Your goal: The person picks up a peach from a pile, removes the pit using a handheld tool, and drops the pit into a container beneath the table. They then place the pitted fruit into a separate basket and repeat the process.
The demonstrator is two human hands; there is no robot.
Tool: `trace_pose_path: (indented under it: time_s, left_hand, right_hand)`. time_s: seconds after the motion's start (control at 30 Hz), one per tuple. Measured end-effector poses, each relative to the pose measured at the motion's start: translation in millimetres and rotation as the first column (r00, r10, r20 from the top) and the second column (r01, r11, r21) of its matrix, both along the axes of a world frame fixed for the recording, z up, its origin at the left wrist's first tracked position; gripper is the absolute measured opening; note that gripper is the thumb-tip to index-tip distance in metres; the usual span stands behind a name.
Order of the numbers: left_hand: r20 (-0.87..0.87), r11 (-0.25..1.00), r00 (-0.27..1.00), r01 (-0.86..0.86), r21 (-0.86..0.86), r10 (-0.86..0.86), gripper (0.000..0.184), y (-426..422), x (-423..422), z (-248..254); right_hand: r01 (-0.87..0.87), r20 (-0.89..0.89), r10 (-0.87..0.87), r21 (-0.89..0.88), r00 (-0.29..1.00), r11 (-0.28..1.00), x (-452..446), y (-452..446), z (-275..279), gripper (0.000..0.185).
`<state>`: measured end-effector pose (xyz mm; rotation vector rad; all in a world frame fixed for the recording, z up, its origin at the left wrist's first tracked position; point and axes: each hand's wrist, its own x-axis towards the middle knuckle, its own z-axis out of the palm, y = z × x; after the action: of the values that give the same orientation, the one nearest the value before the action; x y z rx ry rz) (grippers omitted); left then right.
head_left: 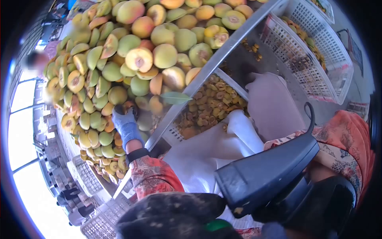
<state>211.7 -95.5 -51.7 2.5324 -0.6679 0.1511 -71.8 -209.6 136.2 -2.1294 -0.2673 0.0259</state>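
1. So, the left hand [126, 122] is in a blue knit glove and reaches into the near side of a big fruit pile [129, 42]. Its fingertips are up against a dark-looking piece of fruit [131, 107], but that spot is too murky for me to tell if they're pinched on it or just touching.
2. Right hand's out of sight, so I can't tell if it's spread or gripping anything.
3. The pile is peach-type fruit, green to orange with some red blush. Lots of it is cut in half, and one pale half [139, 59] shows its middle facing up. A roundish green fruit [117, 95] sits just beyond the glove.
4. There's a green leaf [176, 98] lying at the pile's edge, tip over the metal rail [213, 63] that borders the fruit.
5. Just past that rail, lower down, is a white crate [174, 134] with a load of small yellow-brown bits [215, 103] in it. Farther off is another white crate [334, 59] with more bits.
6. Left arm has a red patterned sleeve [153, 173] and a black cuff [138, 154]. A chunky black plastic thing [264, 175] blocks part of the lower right.
7. Someone in pink [51, 48] is beyond the pile, blurred.
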Motion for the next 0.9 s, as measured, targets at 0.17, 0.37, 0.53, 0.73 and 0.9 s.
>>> trace_pose_path:
  time_s: [0.17, 0.37, 0.53, 0.73, 0.9]
  left_hand:
    - [-0.038, 0.940, 0.999, 0.019, 0.342, -0.006, 0.043, -3.7, 5.0, 11.3]
    - [0.035, 0.978, 0.989, 0.134, 0.157, -0.142, 0.050, -9.1, -31.2, 21.9]
    - [-0.208, 0.906, 0.962, 0.240, 0.349, -0.175, 0.052, 3.9, -12.8, 21.4]
    - [-0.621, 0.567, 0.677, -0.352, -0.745, -0.395, 0.041, 50.4, -71.4, 81.0]
    - [-0.689, 0.323, 0.358, -0.686, -0.652, -0.631, 0.036, 104.5, -136.9, 58.2]
  right_hand:
    - [0.207, -0.124, -0.183, 0.225, 0.975, 0.952, -7.4, -22.0, -20.0, 0.035]
    - [0.324, 0.216, -0.324, 0.036, 0.921, 0.945, -14.6, -13.4, -71.9, 0.033]
    - [0.391, 0.068, -0.387, -0.051, 0.920, 0.919, -34.7, -3.5, -107.5, 0.031]
    - [0.522, -0.250, -0.507, -0.007, 0.825, 0.853, -41.8, 18.7, -116.3, 0.031]
    - [0.432, 0.048, -0.441, -0.321, 0.896, 0.843, -15.7, 66.6, -89.2, 0.030]
